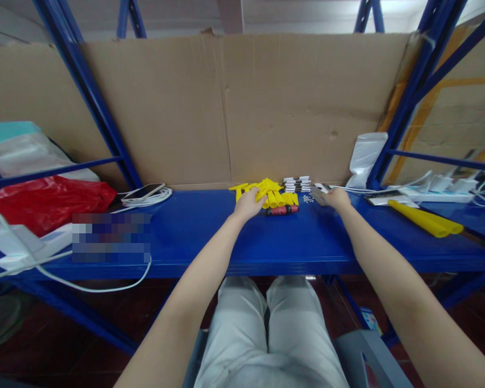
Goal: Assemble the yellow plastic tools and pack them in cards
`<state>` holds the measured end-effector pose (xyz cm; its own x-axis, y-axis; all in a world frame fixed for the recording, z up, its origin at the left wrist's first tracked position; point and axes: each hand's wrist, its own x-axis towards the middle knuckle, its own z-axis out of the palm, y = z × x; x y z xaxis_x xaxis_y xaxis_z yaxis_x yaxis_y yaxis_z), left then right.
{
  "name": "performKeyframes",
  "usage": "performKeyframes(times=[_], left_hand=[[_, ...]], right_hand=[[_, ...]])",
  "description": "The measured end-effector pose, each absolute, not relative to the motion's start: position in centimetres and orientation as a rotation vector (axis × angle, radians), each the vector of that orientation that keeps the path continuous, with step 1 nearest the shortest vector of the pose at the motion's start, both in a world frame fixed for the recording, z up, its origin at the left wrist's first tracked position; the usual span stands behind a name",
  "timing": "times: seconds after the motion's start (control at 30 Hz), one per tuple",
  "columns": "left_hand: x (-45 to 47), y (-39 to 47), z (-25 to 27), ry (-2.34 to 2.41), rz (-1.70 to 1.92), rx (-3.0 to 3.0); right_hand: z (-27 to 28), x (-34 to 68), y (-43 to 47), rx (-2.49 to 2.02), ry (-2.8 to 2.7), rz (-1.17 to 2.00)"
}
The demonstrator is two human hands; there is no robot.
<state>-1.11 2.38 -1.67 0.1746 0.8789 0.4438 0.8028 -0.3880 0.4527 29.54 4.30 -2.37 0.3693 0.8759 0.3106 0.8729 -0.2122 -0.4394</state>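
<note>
My left hand [249, 203] is at the left side of a pile of yellow tapered pieces [271, 198], its fingers curled onto one of them; the fingertips are partly hidden. In front of the pile lies a red-and-black screwdriver [282, 210]. My right hand [338, 199] is closed on the near end of a flat greyish object [319, 195], whose kind I cannot make out. Left of that object, several tiny whitish parts [308, 199] are scattered on the blue table [194, 229]. Behind them stands a stack of small white-and-black pieces [297, 184].
A phone [149, 191] rests on coiled white cable at left, near a red bag [52, 202]. At right are larger yellow cones [424, 218], a white power strip [440, 194] and a white pouch [366, 159]. Cardboard [157, 108] and blue posts close off the back.
</note>
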Motion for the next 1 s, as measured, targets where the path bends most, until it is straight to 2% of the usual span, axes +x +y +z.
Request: performKeyframes(times=[0.1, 0.4, 0.63, 1.0], left_hand=[[-0.7, 1.8, -2.1, 1.645, 0.857, 2.423], [0.2, 0.7, -1.8, 1.673, 0.66, 2.497], [0.1, 0.9, -1.8, 1.696, 0.666, 2.488], [-0.5, 0.2, -0.9, 2.06, 0.605, 2.227]], right_hand=[[-2.1, 28.9, 4.4, -2.039, -1.459, 0.025], [-2.3, 24.0, 3.8, -1.308, -1.781, 0.334], [-2.8, 23.1, 3.7, -1.235, -1.741, 0.602], [-2.5, 23.3, 3.6, -1.159, -1.723, 0.553]])
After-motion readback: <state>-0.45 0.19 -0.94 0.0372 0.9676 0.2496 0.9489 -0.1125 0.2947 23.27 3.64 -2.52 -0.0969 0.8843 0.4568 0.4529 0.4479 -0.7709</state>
